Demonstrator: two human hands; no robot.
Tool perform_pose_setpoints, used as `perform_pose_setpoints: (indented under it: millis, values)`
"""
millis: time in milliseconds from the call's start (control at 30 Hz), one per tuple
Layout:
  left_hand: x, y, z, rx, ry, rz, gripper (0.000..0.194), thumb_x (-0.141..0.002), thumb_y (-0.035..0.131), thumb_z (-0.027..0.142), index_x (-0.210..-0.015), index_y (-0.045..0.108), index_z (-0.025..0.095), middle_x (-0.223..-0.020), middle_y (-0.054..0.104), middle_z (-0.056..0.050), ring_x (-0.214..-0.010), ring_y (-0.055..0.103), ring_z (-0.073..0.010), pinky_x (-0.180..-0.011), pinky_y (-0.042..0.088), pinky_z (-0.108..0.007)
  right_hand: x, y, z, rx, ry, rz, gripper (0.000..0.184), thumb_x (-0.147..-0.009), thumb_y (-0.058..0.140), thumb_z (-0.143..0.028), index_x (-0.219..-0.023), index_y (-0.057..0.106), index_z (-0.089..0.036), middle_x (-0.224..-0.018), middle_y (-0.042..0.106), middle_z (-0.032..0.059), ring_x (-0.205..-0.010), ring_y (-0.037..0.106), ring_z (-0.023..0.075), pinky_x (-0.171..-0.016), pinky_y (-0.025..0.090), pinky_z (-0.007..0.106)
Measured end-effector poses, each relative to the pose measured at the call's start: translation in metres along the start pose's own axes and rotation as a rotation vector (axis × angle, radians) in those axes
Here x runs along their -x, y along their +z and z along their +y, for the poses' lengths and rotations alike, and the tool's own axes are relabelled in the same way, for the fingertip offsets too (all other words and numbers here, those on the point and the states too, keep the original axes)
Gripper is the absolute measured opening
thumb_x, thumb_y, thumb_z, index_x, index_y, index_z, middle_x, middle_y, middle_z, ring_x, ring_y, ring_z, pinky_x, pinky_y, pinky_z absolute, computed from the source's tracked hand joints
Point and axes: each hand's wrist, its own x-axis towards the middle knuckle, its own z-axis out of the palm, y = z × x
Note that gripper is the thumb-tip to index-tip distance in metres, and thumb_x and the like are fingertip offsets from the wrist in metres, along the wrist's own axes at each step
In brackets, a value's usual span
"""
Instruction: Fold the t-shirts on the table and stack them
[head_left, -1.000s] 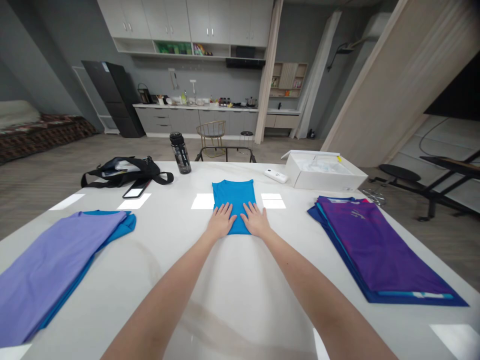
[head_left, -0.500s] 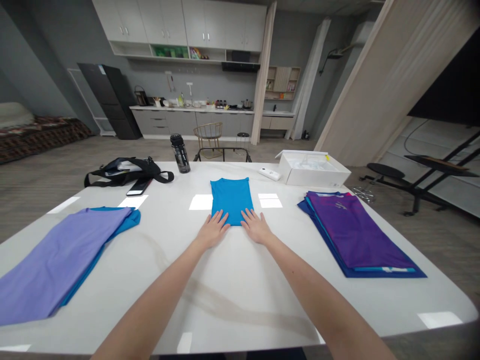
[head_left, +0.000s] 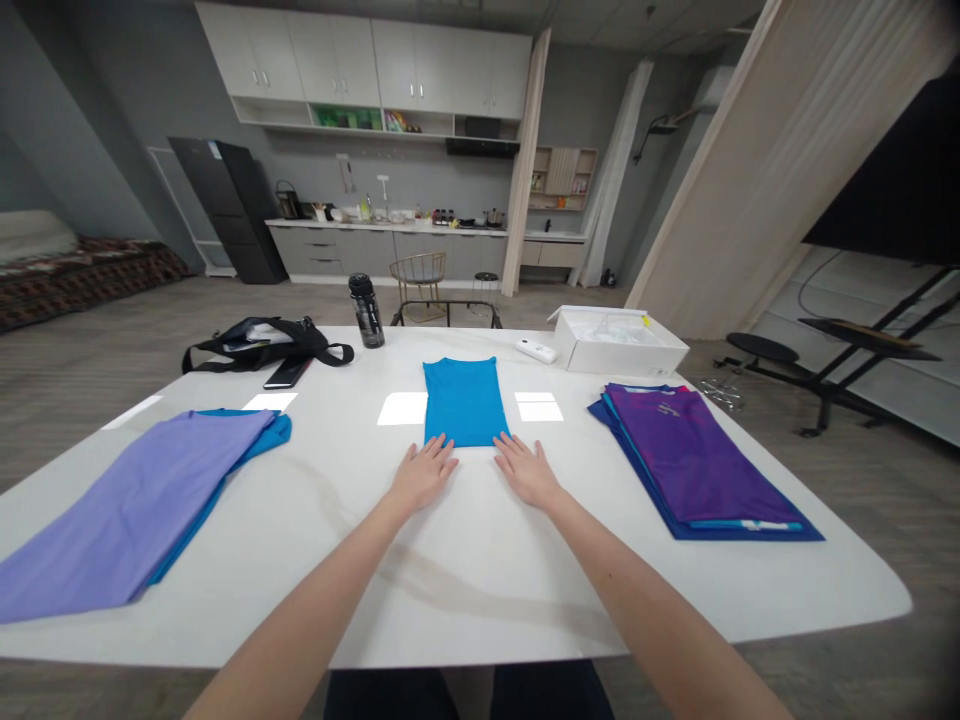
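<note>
A blue folded garment (head_left: 465, 402) lies flat in the middle of the white table (head_left: 480, 570). My left hand (head_left: 424, 473) rests at its near left corner, fingers stretched out and the tips at the cloth's edge. At the near right corner lies my right hand (head_left: 527, 470), also flat with fingers spread. Neither hand grips anything. Over on the left, a lavender garment (head_left: 135, 500) covers a blue one (head_left: 266, 437). A stack on the right has a purple shirt (head_left: 697, 455) on top of dark blue cloth (head_left: 750, 534).
Along the far edge are a black bag (head_left: 270, 340), a phone (head_left: 286, 374), a black bottle (head_left: 366, 312), a small white device (head_left: 536, 350) and an open white box (head_left: 619, 345). Beyond the table stand a chair (head_left: 418, 272) and a kitchen counter (head_left: 360, 250).
Both hands have slid back toward me, from lying on the blue garment's near part to its near edge, and slightly apart. The camera view has shifted a little.
</note>
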Motion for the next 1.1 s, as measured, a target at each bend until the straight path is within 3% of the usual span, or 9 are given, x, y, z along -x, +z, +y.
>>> perform_pose_setpoints:
  millis: [200, 333, 433, 600, 767, 933, 1100]
  values:
    - [0.015, 0.0, -0.013, -0.031, -0.002, 0.097, 0.055, -0.104, 0.03, 0.045, -0.155, 0.038, 0.027, -0.162, 0.038, -0.008, -0.15, 0.035, -0.0259, -0.123, 0.022, -0.056, 0.013, 0.002, 0.013, 0.023, 0.093, 0.015, 0.063, -0.106, 0.017, -0.053, -0.162, 0.026, -0.026, -0.168, 0.021, 0.0059, -0.156, 0.014, 0.0263, -0.122, 0.009, 0.059]
    - [0.005, 0.0, -0.014, -0.04, 0.046, 0.185, 0.053, -0.102, 0.037, 0.033, -0.154, 0.038, 0.022, -0.163, 0.035, -0.01, -0.15, 0.033, -0.0268, -0.121, 0.026, -0.055, 0.006, 0.007, 0.0, 0.013, 0.089, 0.095, 0.06, -0.106, 0.025, -0.05, -0.16, 0.03, -0.024, -0.168, 0.021, 0.0089, -0.155, 0.015, 0.0276, -0.12, 0.011, 0.064]
    - [-0.01, -0.002, -0.016, -0.05, 0.079, 0.204, 0.048, -0.099, 0.038, 0.019, -0.146, 0.049, 0.02, -0.158, 0.044, -0.01, -0.144, 0.042, -0.0265, -0.12, 0.03, -0.051, -0.007, 0.006, -0.008, -0.009, 0.051, 0.155, 0.052, -0.106, 0.034, -0.042, -0.154, 0.04, -0.025, -0.166, 0.029, 0.0101, -0.151, 0.024, 0.0284, -0.118, 0.016, 0.063]
    - [-0.037, -0.007, -0.023, -0.102, 0.109, 0.172, 0.043, -0.094, 0.039, 0.007, -0.125, 0.065, 0.02, -0.128, 0.067, -0.011, -0.116, 0.063, -0.0248, -0.102, 0.045, -0.039, -0.035, 0.0, -0.003, 0.055, -0.017, 0.207, 0.035, -0.104, 0.039, -0.024, -0.13, 0.063, -0.026, -0.14, 0.058, 0.0094, -0.126, 0.051, 0.025, -0.107, 0.035, 0.044]
    - [-0.045, -0.008, -0.021, -0.131, 0.078, 0.191, 0.036, -0.096, 0.039, 0.009, -0.118, 0.065, 0.019, -0.113, 0.067, -0.011, -0.11, 0.061, -0.0254, -0.091, 0.047, -0.035, -0.045, 0.001, 0.004, 0.168, -0.065, 0.224, 0.035, -0.103, 0.038, -0.014, -0.124, 0.064, -0.025, -0.122, 0.065, 0.0095, -0.113, 0.054, 0.0256, -0.091, 0.04, 0.036]
    - [-0.02, -0.009, -0.01, -0.102, 0.102, 0.15, 0.031, -0.093, 0.044, 0.009, -0.112, 0.066, 0.021, -0.11, 0.067, -0.009, -0.107, 0.06, -0.0242, -0.091, 0.045, -0.035, -0.014, 0.008, 0.005, 0.166, -0.148, 0.223, 0.036, -0.099, 0.038, -0.006, -0.119, 0.065, -0.021, -0.115, 0.065, 0.0101, -0.107, 0.056, 0.0243, -0.089, 0.038, 0.035]
    - [0.04, -0.009, 0.008, -0.005, 0.191, 0.095, 0.029, -0.09, 0.046, 0.008, -0.107, 0.066, 0.021, -0.105, 0.068, -0.007, -0.102, 0.061, -0.0241, -0.089, 0.046, -0.036, 0.05, 0.011, 0.005, 0.063, -0.248, 0.189, 0.034, -0.1, 0.04, -0.007, -0.117, 0.066, -0.021, -0.109, 0.067, 0.0081, -0.104, 0.059, 0.0233, -0.09, 0.04, 0.036]
